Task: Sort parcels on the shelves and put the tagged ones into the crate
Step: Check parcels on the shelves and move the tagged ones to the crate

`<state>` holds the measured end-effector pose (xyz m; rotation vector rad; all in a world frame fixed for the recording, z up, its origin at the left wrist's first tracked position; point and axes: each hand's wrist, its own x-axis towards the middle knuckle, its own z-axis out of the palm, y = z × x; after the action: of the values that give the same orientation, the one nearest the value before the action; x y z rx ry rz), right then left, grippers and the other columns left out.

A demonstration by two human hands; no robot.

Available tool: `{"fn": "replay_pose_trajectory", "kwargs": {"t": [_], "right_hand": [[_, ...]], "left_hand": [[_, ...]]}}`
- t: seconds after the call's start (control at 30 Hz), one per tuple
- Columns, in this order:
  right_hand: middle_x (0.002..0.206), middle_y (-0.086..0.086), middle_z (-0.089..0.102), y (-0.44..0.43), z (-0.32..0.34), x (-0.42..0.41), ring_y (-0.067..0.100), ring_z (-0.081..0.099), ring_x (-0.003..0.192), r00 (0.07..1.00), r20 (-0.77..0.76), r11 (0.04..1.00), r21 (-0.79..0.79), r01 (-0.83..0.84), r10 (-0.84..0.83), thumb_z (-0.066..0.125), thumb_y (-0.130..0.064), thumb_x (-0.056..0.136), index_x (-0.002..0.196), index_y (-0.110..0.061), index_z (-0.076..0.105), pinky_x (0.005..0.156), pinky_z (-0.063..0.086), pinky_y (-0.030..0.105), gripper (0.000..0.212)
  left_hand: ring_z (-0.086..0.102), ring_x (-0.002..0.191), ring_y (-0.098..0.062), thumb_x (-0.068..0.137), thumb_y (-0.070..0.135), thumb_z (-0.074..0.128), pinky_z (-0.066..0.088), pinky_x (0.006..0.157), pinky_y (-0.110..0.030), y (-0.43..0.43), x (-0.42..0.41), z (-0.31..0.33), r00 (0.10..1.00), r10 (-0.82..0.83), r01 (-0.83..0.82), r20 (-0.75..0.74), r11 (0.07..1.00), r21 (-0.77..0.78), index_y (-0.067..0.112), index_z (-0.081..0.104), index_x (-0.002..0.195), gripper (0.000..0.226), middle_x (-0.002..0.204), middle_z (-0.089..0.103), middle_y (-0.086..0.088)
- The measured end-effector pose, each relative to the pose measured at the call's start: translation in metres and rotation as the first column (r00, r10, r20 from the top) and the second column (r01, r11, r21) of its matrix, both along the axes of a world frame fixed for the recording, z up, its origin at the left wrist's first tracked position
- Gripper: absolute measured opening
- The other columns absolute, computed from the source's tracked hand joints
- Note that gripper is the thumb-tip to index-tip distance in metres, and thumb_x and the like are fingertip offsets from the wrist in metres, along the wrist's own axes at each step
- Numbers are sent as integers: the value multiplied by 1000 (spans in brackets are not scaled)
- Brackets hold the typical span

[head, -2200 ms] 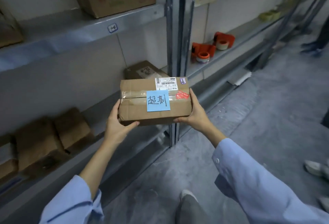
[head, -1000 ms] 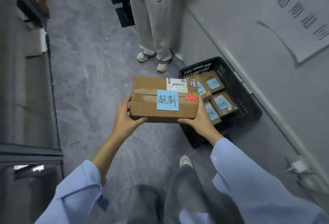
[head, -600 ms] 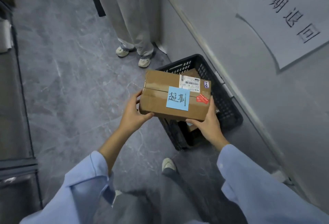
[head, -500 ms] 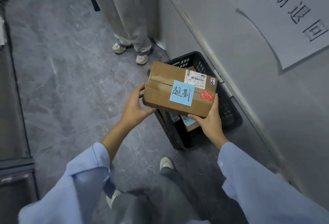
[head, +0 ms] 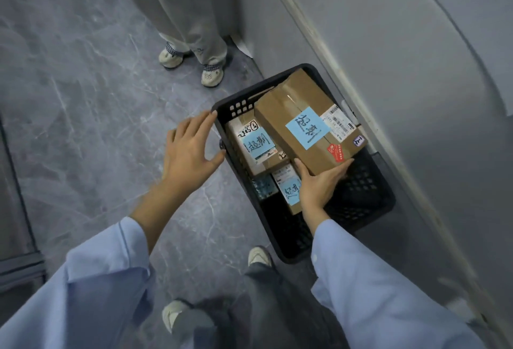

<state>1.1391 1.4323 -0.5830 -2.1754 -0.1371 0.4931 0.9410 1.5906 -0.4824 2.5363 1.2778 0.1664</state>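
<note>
A brown cardboard parcel [head: 302, 118] with a blue handwritten tag and a barcode label lies tilted inside the black plastic crate [head: 361, 210] on the floor. My right hand [head: 319, 185] grips its near corner, fingers under the edge. My left hand [head: 188, 148] hovers open just left of the crate's rim, holding nothing. Under and beside the parcel sit other tagged parcels [head: 256, 146], each with a blue note.
The crate stands against a grey wall [head: 388, 43] on the right. Another person's legs and shoes [head: 194, 57] are just beyond the crate. Grey marble floor [head: 83, 98] spreads to the left. My own feet [head: 258, 257] are near the crate's front.
I turned from the shelf to the crate and lowered the parcel into it. My left hand let go and moved left of the rim; my right hand still holds the parcel.
</note>
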Motion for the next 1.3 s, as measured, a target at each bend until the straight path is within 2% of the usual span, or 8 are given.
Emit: {"fn": "replay_pose_trajectory", "kwargs": {"t": [0.17, 0.27, 0.4, 0.57, 0.7, 0.93, 1.13, 1.3], "right_hand": [[163, 20, 5, 18, -33, 0, 31, 5, 152, 989, -37, 990, -18, 139, -140, 81, -55, 66, 155, -5, -13, 123, 19, 47, 139], [162, 20, 12, 30, -48, 3, 31, 12, 150, 988, 23, 987, -44, 156, -155, 82, -53, 67, 154, 1, -7, 121, -1, 27, 136], [163, 19, 11, 52, -64, 8, 30, 14, 151, 986, 6, 984, -73, 165, -165, 81, -50, 71, 154, 1, -9, 123, 18, 40, 132], [164, 19, 3, 60, -84, 10, 31, 13, 150, 998, -49, 994, -104, 44, -49, 76, -37, 83, 154, 1, -9, 114, 14, 26, 117], [164, 16, 7, 47, -91, 16, 33, 18, 149, 989, -128, 987, -128, -97, 81, 76, -30, 85, 157, -6, -4, 117, 27, 42, 110], [162, 8, 16, 38, -61, 26, 30, 27, 145, 975, -16, 959, -180, -221, 221, 72, -29, 88, 157, -15, 16, 113, 36, 48, 89], [165, 5, 8, 69, -16, 3, 31, 7, 151, 660, 42, 604, -448, -659, 750, 57, -56, 92, 158, -20, 13, 118, 22, 50, 87], [165, 6, 10, 111, 34, -56, 29, 9, 151, 367, -1, 324, -470, -821, 930, 54, -61, 92, 158, -21, 12, 121, 19, 47, 88]], "left_hand": [[30, 140, -25, 88, 46, 61, 24, 112, -43, -7, 5, -25, 996, -27, 29, -85, 999, 29, 22, 25, 154, 79, 159, 28, 1], [30, 141, -26, 88, 43, 64, 24, 112, -44, -11, 5, -38, 997, -20, 21, -74, 1000, 14, 21, 27, 154, 79, 159, 28, 0], [28, 143, -27, 88, 42, 64, 21, 114, -45, -9, 1, -47, 997, 2, -3, -83, 1000, -7, 22, 26, 154, 79, 159, 28, 1], [28, 144, -27, 88, 41, 64, 21, 114, -47, -9, -10, -54, 992, 28, -31, -119, 999, -28, 22, 26, 154, 78, 160, 27, 1], [28, 144, -28, 89, 41, 64, 23, 114, -49, -17, -20, -58, 987, 26, -36, -161, 997, -62, 21, 26, 154, 78, 159, 28, 0], [28, 144, -27, 91, 44, 61, 23, 113, -47, -25, -27, -53, 989, 50, -61, -136, 995, -76, 22, 25, 154, 76, 160, 27, 1], [26, 144, -27, 91, 44, 59, 19, 114, -45, -30, -55, -25, 977, 197, -203, -77, 975, -88, 24, 25, 154, 75, 160, 26, 2], [22, 146, -26, 94, 49, 53, 16, 115, -44, -36, -113, 6, 930, 358, -364, -76, 927, -86, 27, 20, 155, 73, 161, 22, 4]]}}
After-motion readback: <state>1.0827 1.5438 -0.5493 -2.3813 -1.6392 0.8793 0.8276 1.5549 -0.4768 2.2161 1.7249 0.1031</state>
